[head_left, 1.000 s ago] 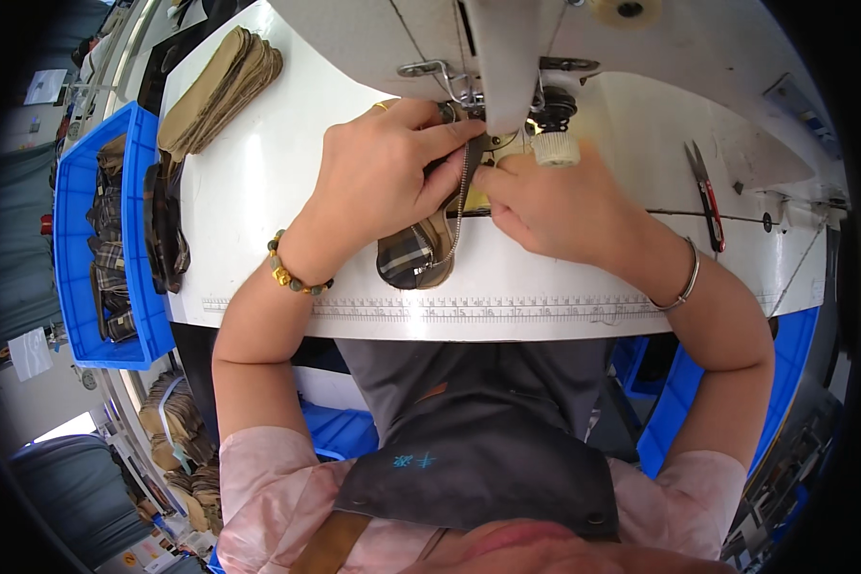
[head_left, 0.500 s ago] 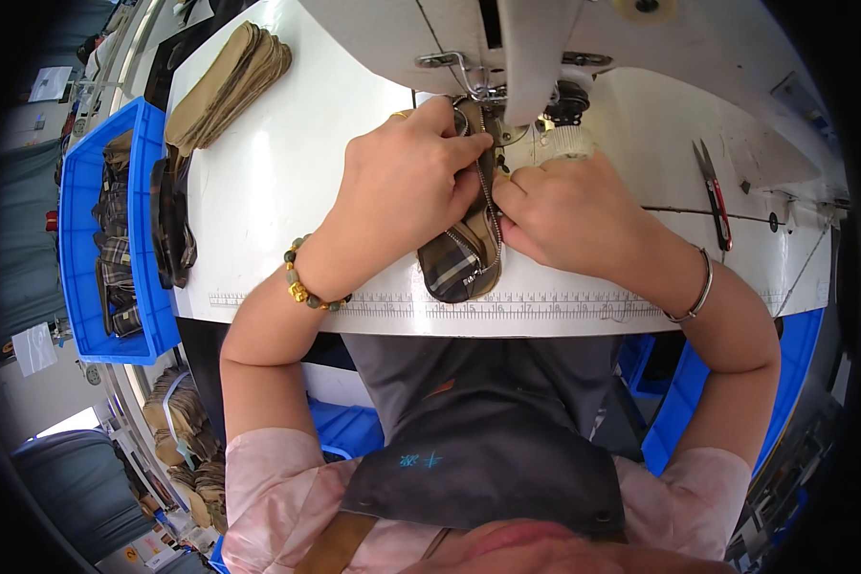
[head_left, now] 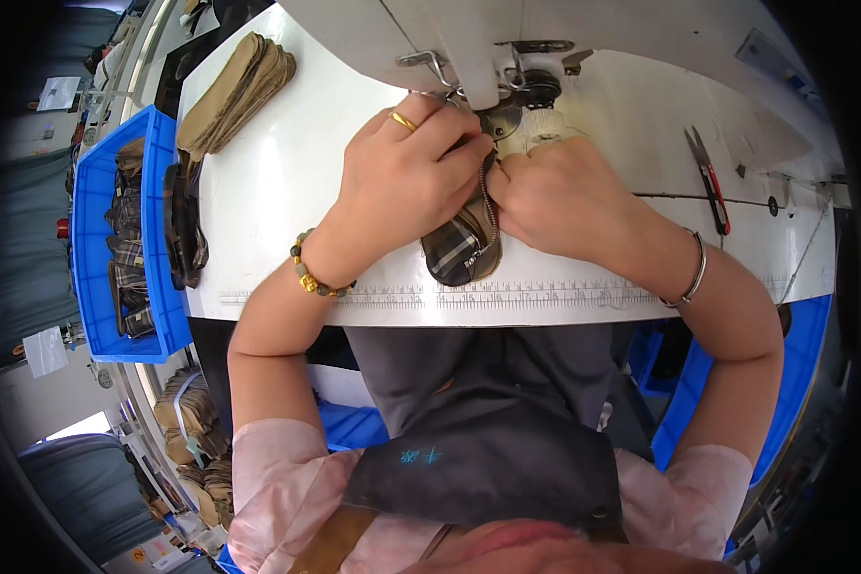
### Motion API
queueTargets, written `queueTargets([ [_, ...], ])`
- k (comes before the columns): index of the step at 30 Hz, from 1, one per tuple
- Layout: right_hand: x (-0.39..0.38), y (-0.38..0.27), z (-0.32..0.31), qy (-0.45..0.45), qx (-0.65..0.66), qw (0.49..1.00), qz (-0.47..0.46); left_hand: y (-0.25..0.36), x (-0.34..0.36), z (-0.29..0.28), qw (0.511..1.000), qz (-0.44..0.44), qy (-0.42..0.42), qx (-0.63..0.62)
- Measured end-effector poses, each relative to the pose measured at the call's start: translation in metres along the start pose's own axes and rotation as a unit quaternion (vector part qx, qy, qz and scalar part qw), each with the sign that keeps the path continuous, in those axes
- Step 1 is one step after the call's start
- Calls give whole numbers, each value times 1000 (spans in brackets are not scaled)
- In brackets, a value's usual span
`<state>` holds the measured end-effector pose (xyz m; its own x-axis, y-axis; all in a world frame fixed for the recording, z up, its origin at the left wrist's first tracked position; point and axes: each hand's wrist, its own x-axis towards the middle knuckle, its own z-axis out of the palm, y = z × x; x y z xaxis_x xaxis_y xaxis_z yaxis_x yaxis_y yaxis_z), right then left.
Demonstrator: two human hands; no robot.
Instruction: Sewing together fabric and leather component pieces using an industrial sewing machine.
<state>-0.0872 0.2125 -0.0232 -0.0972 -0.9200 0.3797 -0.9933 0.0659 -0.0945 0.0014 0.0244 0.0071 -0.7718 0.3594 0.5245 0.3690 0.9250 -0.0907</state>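
My left hand (head_left: 411,177), with a gold ring and beaded bracelet, presses closed fingers on a dark plaid piece (head_left: 450,244) with tan edging and a metal zipper (head_left: 489,206), beside the sewing machine's presser foot (head_left: 454,94). My right hand (head_left: 555,196), fingers curled and pinched, grips the same piece at the zipper's right side, just below a cream knob (head_left: 545,122). The piece lies on the white machine table (head_left: 287,230); its upper part is hidden by my fingers and the machine.
A stack of tan cut pieces (head_left: 234,91) lies back left, with dark plaid pieces (head_left: 184,220) below it. A blue bin (head_left: 86,239) of plaid pieces stands left of the table. Red-handled scissors (head_left: 713,191) lie at right. A printed ruler (head_left: 402,297) runs along the front edge.
Over the last second the plaid piece has shifted to the right along with my left hand. My left fingers are now more bunched beside the presser foot, and both hands still hold the piece.
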Motion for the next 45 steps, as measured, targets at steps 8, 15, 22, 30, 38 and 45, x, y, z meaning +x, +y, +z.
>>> queueTargets([
  [8, -4, -11, 7, 11, -33, 998, -45, -1, -3, -18, 989, -41, -123, -74],
  [15, -12, -32, -5, 82, -129, 978, -140, 21, -8, -26, 994, -30, -97, -45],
  [22, -21, -30, 0, 29, -81, 989, -120, 18, -20, -18, 988, -61, -106, -94],
  [30, -22, -31, -4, -4, -61, 994, -90, 21, -23, -19, 988, -67, -97, -103],
  [38, -27, -28, -7, -2, -50, 996, -77, 25, -21, -13, 984, -69, -86, -141],
  [45, -20, -19, -2, 65, -52, 995, -60, 15, -17, -2, 987, -61, -59, -136],
])
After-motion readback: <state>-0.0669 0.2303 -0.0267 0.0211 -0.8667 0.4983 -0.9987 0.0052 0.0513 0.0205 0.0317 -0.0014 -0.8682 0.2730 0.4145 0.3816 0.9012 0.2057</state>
